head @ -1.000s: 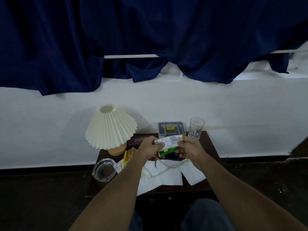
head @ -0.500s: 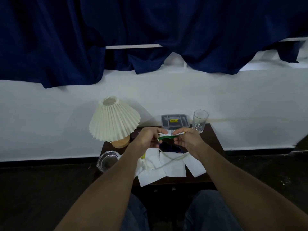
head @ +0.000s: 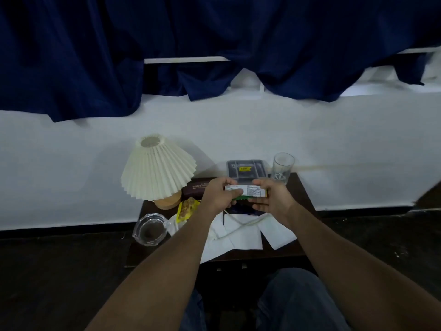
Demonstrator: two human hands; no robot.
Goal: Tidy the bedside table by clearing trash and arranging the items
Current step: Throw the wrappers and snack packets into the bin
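wrapper (head: 247, 191) turned label-up, small print unreadable

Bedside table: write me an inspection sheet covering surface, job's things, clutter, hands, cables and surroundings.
Surface: dark wooden bedside table, crowded.
Job's things: green-and-white packet held above the table; lamp, glass, grey tray and dark case at the back.
Clutter: white tissues in front, yellow snack packet, glass ashtray at front left corner.
Hands: left hand and right hand each hold one end of the packet.
Cables: pale cord across the tissues; kind unclear.
Surroundings: white wall, dark blue curtain above.
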